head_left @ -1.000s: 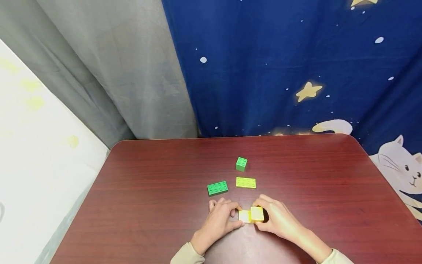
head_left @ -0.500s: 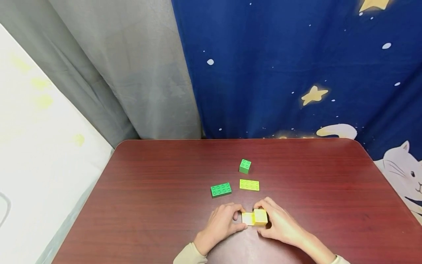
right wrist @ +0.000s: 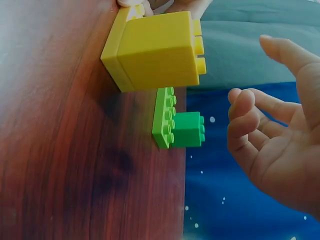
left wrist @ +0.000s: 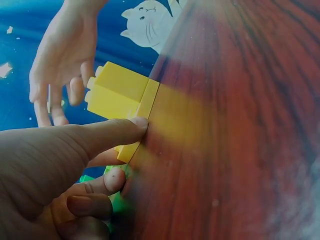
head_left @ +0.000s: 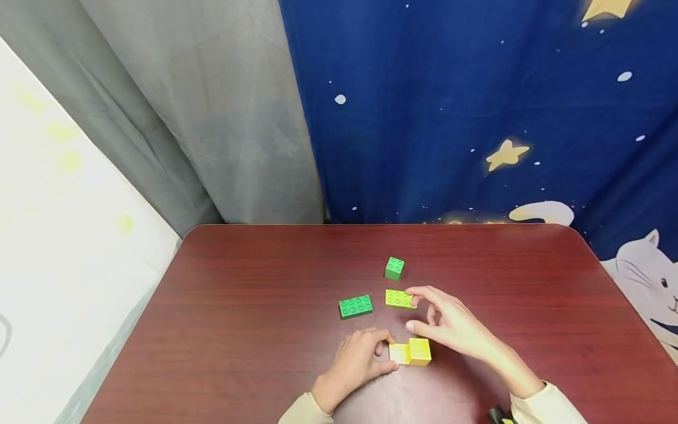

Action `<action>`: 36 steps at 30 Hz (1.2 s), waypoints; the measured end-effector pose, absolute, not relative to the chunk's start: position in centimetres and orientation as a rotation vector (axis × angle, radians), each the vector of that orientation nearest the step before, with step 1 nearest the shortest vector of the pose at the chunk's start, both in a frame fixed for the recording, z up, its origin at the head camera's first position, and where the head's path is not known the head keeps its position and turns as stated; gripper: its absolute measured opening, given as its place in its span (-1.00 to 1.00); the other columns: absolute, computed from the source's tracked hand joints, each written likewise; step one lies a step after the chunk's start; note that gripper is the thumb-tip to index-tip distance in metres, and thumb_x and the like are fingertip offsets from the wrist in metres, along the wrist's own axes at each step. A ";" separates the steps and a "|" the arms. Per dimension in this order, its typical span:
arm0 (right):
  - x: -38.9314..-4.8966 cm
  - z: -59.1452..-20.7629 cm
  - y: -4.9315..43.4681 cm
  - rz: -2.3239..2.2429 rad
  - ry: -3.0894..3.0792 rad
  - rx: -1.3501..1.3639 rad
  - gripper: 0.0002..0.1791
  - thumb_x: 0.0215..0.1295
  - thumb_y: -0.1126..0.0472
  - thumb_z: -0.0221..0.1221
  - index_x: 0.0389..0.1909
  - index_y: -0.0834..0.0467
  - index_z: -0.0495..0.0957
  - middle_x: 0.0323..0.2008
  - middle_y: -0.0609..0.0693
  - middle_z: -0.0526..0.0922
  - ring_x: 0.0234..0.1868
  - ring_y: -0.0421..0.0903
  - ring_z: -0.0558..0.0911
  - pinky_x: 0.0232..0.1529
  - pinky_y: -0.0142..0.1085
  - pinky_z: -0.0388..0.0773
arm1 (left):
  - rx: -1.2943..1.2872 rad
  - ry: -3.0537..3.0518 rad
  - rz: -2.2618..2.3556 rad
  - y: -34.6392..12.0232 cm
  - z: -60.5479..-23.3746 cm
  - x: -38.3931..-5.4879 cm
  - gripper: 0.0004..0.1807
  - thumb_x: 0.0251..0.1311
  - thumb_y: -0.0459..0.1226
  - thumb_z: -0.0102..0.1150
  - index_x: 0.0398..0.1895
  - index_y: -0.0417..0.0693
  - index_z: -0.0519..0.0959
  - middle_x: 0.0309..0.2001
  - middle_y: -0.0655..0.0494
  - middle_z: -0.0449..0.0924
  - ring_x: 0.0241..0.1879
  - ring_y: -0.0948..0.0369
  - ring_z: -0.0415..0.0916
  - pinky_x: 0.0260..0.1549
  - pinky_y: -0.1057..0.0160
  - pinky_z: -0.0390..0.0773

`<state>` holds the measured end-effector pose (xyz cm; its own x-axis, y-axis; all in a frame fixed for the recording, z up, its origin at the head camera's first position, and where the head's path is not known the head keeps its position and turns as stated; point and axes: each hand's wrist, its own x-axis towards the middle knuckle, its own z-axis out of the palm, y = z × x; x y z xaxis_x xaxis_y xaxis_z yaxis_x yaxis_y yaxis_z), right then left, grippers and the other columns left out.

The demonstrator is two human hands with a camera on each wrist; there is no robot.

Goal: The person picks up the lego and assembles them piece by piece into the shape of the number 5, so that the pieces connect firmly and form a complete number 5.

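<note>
A tall yellow toy brick point(head_left: 420, 351) stands on one end of a flat yellow brick point(head_left: 399, 354). My left hand point(head_left: 357, 360) pinches the flat brick's other end between thumb and finger; in the left wrist view a finger point(left wrist: 132, 125) lies along its edge. Above the table, my right hand point(head_left: 452, 324) is apart from the yellow bricks with loosely bent fingers and nothing held. From the head, its fingertips overlap the right end of a flat lime brick point(head_left: 397, 298); the right wrist view shows this hand point(right wrist: 280, 135) well clear of the lime brick point(right wrist: 162, 117).
A green eight-stud brick point(head_left: 355, 307) lies left of the lime one, and a small green brick point(head_left: 394, 268) stands behind it. The dark red table point(head_left: 238, 330) ends at grey and blue curtains point(head_left: 424, 118). A small dark object point(head_left: 499, 415) shows by the right sleeve.
My right hand has let go of the tall yellow brick and moved up and forward towards the lime brick. The left hand keeps its pinch. The view has shifted slightly.
</note>
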<state>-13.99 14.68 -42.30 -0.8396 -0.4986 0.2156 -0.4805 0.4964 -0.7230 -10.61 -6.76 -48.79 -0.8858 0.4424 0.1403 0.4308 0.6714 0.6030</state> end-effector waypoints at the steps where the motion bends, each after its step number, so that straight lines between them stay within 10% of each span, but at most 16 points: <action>1: -14.3 -42.4 14.5 -1.281 2.695 -0.902 -0.46 0.07 0.06 0.34 0.09 0.04 0.42 -0.24 -0.18 0.50 -0.61 -0.32 0.42 -0.56 -0.42 0.37 | 0.746 2.855 1.020 -6.8 -48.8 -10.6 -0.71 -0.24 -0.11 0.49 -0.39 0.17 0.60 -0.60 0.36 0.30 -0.65 0.47 0.18 -0.71 0.46 0.19; 36: -19.2 -45.6 10.5 -1.059 2.647 -1.072 -0.58 0.01 0.24 0.31 -0.06 0.23 0.52 -0.25 0.02 0.56 -0.61 -0.36 0.36 -0.53 -0.43 0.39 | 0.719 2.864 0.991 -6.8 -48.8 -10.8 -0.68 -0.25 -0.08 0.50 -0.39 0.20 0.57 -0.62 0.39 0.29 -0.67 0.48 0.18 -0.71 0.47 0.19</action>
